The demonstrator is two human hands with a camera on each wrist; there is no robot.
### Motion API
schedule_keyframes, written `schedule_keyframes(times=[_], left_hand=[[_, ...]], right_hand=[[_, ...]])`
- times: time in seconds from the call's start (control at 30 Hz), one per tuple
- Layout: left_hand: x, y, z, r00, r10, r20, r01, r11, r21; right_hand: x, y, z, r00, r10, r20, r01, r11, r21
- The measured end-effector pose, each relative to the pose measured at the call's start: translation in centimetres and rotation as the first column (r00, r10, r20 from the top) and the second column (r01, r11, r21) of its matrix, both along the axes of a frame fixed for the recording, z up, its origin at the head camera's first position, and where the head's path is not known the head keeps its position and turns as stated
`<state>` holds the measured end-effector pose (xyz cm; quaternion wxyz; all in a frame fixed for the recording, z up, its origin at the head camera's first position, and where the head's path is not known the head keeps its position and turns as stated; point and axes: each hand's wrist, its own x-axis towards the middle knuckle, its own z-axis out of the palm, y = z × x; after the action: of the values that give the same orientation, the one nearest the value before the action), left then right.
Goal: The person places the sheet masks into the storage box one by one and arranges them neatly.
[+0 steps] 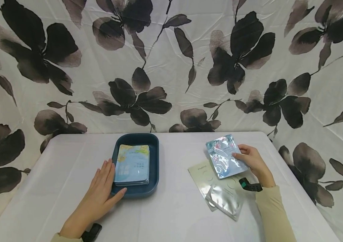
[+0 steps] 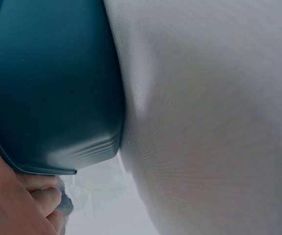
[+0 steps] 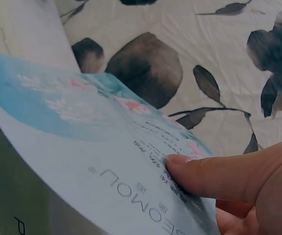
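Observation:
In the head view my right hand (image 1: 255,161) pinches a blue sheet-mask packet (image 1: 225,159) by its right edge, thumb on top. That packet is held over a pale green packet (image 1: 201,174) and a silver packet (image 1: 227,201) on the table. The right wrist view shows the thumb (image 3: 214,176) pressed on the blue packet's printed face. My left hand (image 1: 100,191) rests with straight fingers against the left rim of a dark blue tray (image 1: 154,161). Inside the tray lies a stack of light blue and yellow packets (image 1: 132,164).
A white cloth covers the table (image 1: 171,215). Behind it hangs a white curtain (image 1: 189,101) with dark flower prints. The tray stands left of the loose packets, with bare cloth between them.

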<state>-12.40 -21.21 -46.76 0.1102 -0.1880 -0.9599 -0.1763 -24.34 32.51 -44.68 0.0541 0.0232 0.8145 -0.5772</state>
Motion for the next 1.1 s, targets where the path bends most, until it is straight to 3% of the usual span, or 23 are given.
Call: schedule_keyframes(times=[0.33,0.67,1.1], left_hand=[[-0.2,0.0,-0.1,1.000,0.006,0.010,-0.006,1.000,-0.003],[0.1,0.0,0.1,1.000,0.005,0.014,-0.005,1.000,-0.003],[0.0,0.0,0.1,1.000,0.004,0.023,-0.004,1.000,0.000]], right_hand=[[0.3,-1.5,1.2,0.998,0.070,-0.011,-0.071,0.982,-0.173],[0.5,-3.3,1.9,0.986,0.133,-0.098,-0.158,0.934,-0.319],[0.7,-7.9,3.4,0.990,0.097,-0.100,-0.128,0.912,-0.390]])
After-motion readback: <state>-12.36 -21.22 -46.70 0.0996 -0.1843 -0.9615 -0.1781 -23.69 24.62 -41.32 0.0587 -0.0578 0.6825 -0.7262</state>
